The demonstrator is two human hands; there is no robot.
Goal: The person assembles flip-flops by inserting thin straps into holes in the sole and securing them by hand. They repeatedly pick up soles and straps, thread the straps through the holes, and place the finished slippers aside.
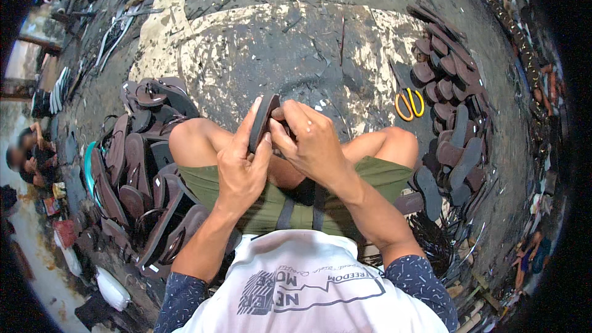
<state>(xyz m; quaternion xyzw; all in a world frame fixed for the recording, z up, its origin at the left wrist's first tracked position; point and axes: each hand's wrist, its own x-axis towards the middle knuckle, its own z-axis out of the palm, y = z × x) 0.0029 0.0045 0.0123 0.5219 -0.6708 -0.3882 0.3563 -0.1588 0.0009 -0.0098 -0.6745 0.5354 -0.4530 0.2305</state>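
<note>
Above my crossed legs, my left hand is closed round a dark brown sandal sole, which stands tilted on edge with its toe end upward. My right hand is closed against the sole's right side, its thumb and fingers pinched near the surface. What sits between those right fingertips is too small to make out, perhaps part of a strap. The lower end of the sole is hidden by my fingers.
Finished-looking flip-flops are heaped at my left. Brown soles are piled at my right, near scissors with orange-yellow handles. Black straps lie by my right thigh. A stained sheet covers the floor ahead. Another person sits far left.
</note>
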